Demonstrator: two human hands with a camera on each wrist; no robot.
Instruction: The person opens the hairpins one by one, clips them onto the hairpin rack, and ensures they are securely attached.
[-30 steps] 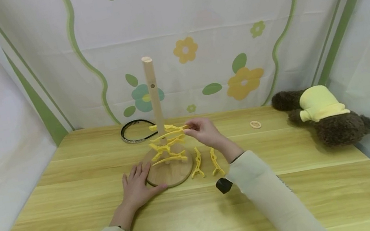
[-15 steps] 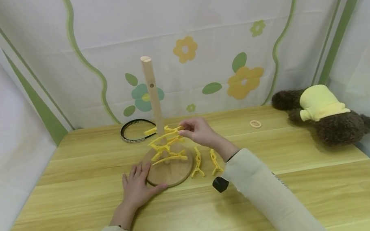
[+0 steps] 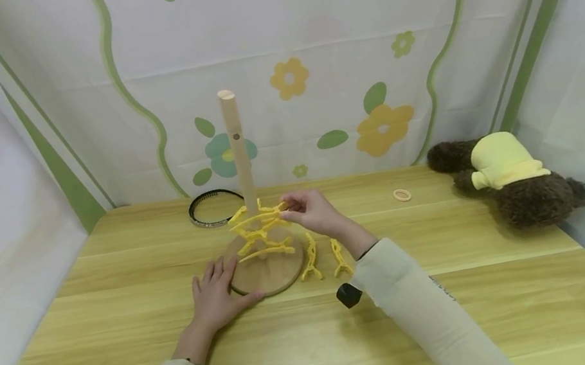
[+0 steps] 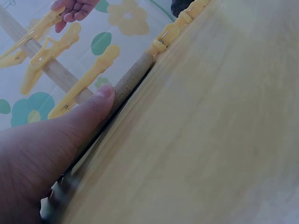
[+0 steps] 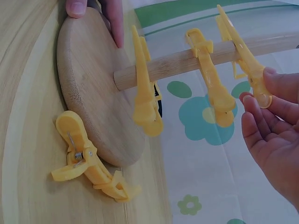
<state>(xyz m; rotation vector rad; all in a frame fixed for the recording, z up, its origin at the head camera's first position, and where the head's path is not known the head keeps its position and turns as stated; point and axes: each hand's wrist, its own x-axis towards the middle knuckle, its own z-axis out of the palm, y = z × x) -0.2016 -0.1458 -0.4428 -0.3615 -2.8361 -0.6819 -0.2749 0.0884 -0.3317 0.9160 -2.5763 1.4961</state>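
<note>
Okay, black headband [image 3: 210, 224] sat behind-left of wooden post [image 3: 239, 159], fuzzy plush toy [image 3: 511, 173] far right; my right fingers [image 5: 282, 86] pinched yellow plastic clip [image 5: 249, 57], left fingers [image 3: 220, 269], apart, touched round base [image 3: 268, 275].

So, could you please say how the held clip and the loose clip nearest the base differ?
The right hand pinches the held clip; the loose clip is untouched. The held clip is up at the post; the loose clip lies on the table. Both are yellow.

wooden stand [image 3: 243, 171] | upright | yellow clips [image 5: 212, 79] | three across it, two lying beside
</note>
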